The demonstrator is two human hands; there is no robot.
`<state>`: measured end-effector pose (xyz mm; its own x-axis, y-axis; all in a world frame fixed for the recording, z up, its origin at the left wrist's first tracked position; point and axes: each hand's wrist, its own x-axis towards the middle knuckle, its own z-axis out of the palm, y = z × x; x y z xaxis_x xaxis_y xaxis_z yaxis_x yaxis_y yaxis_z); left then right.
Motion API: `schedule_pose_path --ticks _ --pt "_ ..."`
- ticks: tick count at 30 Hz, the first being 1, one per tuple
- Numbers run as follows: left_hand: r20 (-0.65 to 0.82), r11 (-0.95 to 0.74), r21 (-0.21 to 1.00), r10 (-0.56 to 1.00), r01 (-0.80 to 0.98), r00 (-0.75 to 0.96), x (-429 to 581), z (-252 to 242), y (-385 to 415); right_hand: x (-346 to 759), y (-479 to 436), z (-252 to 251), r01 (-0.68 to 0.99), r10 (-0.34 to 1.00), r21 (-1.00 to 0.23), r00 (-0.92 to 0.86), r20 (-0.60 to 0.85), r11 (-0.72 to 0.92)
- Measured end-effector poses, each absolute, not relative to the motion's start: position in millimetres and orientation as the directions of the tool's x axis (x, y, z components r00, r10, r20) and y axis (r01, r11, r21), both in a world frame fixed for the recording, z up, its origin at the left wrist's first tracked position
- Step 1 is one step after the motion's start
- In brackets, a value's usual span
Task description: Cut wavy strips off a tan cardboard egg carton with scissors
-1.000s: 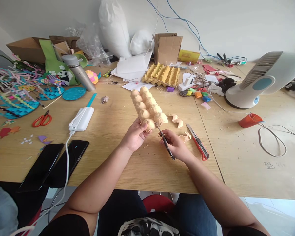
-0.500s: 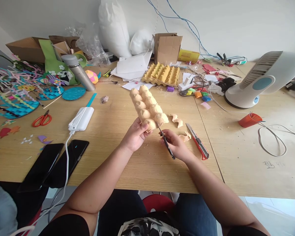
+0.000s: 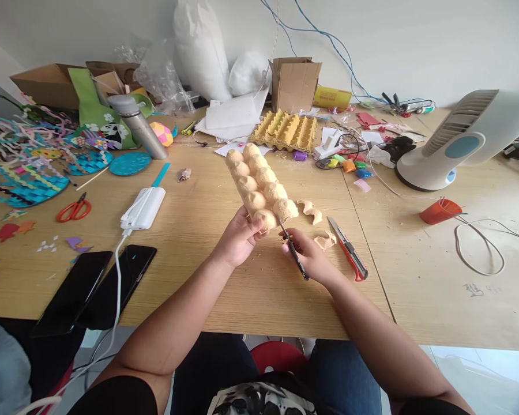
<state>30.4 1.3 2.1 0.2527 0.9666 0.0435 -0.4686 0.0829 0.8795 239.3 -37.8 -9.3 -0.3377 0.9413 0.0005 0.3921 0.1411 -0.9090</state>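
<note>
My left hand [image 3: 241, 237] grips the near end of a pale, bumpy egg carton [image 3: 263, 187], thumb on top. The carton is tilted above the table with its rounded cups facing up. My right hand [image 3: 307, 253] is closed around black-handled scissors [image 3: 294, 253]. Their blades reach the carton's near edge, between the last two cups, and the tips are partly hidden there. Cut carton scraps [image 3: 310, 212] lie to the right of the carton, and another scrap [image 3: 326, 240] rests just beyond my right hand. Beside it is a red utility knife [image 3: 349, 251] with its blade out.
Behind the carton sits a yellow egg tray [image 3: 285, 131]. To the left are a white power bank [image 3: 142, 208], red-handled scissors [image 3: 74, 208], two phones [image 3: 116, 285] and a steel bottle [image 3: 140, 127]. On the right stand a fan [image 3: 458, 141] and an orange cup [image 3: 441, 210].
The carton has tipped slightly, its far end shifting a little up and left. The scissors stay at its near edge, and both hands hold nearly the same place.
</note>
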Motion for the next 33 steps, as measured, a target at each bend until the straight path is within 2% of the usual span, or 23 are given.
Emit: schedule_pose_path --ticks 5,12,33 --pt "0.059 0.094 0.858 0.958 -0.504 0.279 30 1 2 240 -38 -10 0.429 0.936 -0.883 -0.351 0.032 0.191" --pt "0.067 0.124 0.823 0.948 -0.555 0.312 30 4 0 237 -39 -1 0.418 0.944 -0.899 -0.331 -0.012 0.135" --pt "0.034 0.136 0.843 0.952 -0.521 0.305 30 4 0 240 -38 -7 0.462 0.945 -0.859 -0.318 0.073 0.221"
